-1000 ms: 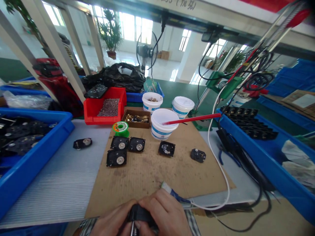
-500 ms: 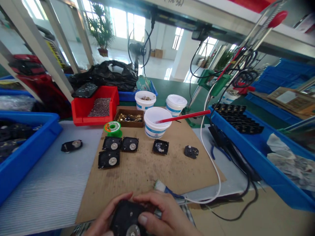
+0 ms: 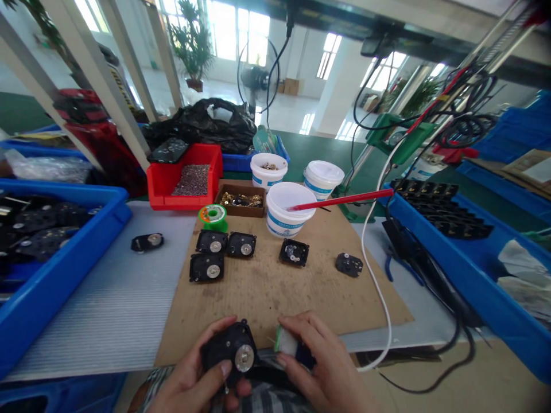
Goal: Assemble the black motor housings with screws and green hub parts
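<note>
My left hand (image 3: 196,373) grips a black squarish plastic housing (image 3: 228,351) with a round silver disc at its lower right; the thumb lies beside the disc. In my right hand (image 3: 321,361), just right of the housing and apart from it, is what looks like a brush (image 3: 286,342) with a whitish, green-edged head and a dark blue handle, mostly covered by the fingers. Similar black housings with silver discs (image 3: 207,268) lie on the cardboard ahead. An open black case (image 3: 294,252) with small pale parts and a black plate (image 3: 349,264) are farther right.
Behind the cardboard (image 3: 258,298) stand a green solder spool (image 3: 212,218), a red bin (image 3: 181,202), a brown box of brass parts (image 3: 241,211) and white tubs, one holding a red stick (image 3: 344,199). Blue crates (image 3: 64,269) flank the table. A white cable (image 3: 379,292) runs along the right.
My right hand has left the housing and picked up the brush from the cardboard's front edge. The housing stays in my left hand, now turned more into view. The camera view has shifted.
</note>
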{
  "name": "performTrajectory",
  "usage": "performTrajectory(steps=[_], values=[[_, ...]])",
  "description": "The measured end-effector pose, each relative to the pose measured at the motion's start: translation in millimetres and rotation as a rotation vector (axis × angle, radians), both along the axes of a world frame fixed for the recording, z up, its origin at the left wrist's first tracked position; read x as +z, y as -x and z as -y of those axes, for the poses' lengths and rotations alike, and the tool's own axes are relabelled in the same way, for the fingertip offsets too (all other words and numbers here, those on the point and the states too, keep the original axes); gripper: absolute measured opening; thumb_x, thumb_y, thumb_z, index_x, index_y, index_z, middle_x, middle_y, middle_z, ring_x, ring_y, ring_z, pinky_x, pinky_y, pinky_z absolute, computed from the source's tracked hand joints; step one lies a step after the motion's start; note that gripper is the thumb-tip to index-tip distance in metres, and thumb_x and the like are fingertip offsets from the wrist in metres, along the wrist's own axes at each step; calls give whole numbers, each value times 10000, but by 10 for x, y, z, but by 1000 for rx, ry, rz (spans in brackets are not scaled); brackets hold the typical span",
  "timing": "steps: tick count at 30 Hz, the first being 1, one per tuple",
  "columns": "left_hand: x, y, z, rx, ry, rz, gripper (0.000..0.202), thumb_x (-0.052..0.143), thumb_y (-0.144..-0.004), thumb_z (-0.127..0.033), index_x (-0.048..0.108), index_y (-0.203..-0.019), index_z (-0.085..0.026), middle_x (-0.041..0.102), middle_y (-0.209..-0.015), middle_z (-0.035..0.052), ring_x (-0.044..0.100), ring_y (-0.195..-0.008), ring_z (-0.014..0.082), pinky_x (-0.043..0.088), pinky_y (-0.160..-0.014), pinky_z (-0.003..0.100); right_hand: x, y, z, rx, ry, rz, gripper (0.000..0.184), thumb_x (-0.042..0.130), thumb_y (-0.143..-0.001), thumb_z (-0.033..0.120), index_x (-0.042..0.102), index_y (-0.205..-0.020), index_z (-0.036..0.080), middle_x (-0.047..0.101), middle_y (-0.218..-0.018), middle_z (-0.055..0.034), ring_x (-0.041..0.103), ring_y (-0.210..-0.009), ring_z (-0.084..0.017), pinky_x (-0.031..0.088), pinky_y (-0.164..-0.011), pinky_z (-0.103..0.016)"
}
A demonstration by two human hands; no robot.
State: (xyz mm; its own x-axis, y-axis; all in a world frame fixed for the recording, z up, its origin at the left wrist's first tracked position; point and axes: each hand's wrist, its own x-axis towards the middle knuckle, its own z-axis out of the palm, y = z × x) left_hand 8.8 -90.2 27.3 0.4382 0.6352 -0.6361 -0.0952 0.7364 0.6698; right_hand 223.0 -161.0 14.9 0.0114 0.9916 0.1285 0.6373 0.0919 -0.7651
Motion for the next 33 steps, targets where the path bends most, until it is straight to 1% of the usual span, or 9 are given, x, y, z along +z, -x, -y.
performTrajectory(steps=[2,5,7,10,12,16,21,27,33], values=[[-2,-11,10,8,-41,-12,608,788,-745,-377,485,-1257,-249,711,-849,10,696,-680,194,497,-576,266,30,57,25,84,-52,-73,401,633,-843,193,562,-1237,181,623,-1022,-86,650,-912,-202,565,-780,-299],[2,-21,18,36,-68,-14,628,806,-723,-386,477,-1234,-231,706,-802,-5,681,-663,181,490,-559,248,7,143,35,150,-118,-43,440,652,-831,196,556,-1259,162,648,-1051,-112,667,-932,-214,577,-785,-295],[9,-24,21,50,-63,-19,639,800,-724,-399,469,-1239,-218,716,-826,2,678,-672,178,501,-579,253,-21,190,35,127,-173,33,443,632,-836,180,552,-1271,155,666,-1052,-123,682,-922,-225,593,-770,-308],[20,-30,28,57,-57,-30,656,795,-715,-425,471,-1243,-210,722,-876,11,670,-679,175,511,-592,263,-18,234,28,97,-248,153,392,604,-855,196,569,-1243,156,694,-990,-116,706,-837,-233,617,-679,-319],[23,-38,33,50,-74,-43,691,807,-690,-445,464,-1241,-206,717,-830,3,657,-665,174,503,-571,258,16,250,16,80,-290,205,334,569,-887,211,581,-1215,154,706,-945,-109,713,-787,-233,623,-631,-319],[22,-47,42,35,-128,-62,716,793,-696,-462,439,-1249,-175,704,-733,-2,634,-620,167,485,-545,256,89,275,-16,48,-343,227,270,507,-941,238,596,-1178,145,713,-912,-107,720,-765,-224,628,-616,-307],[-8,-29,44,16,-159,-56,689,771,-725,-472,440,-1250,-172,710,-713,-5,623,-599,160,484,-553,262,101,304,-26,39,-357,231,269,480,-971,276,602,-1171,144,716,-909,-105,721,-765,-218,627,-616,-298],[-56,-24,53,15,-155,-44,682,776,-723,-471,444,-1239,-172,709,-760,-4,624,-590,149,484,-539,255,82,302,-21,56,-328,225,281,473,-985,312,607,-1172,151,718,-916,-105,719,-769,-213,622,-623,-289],[-46,-49,75,26,-166,-82,691,779,-718,-489,461,-1247,-179,691,-718,-20,613,-594,152,491,-534,247,32,288,8,67,-318,238,280,499,-973,305,600,-1191,160,715,-932,-103,714,-786,-218,610,-628,-282]])
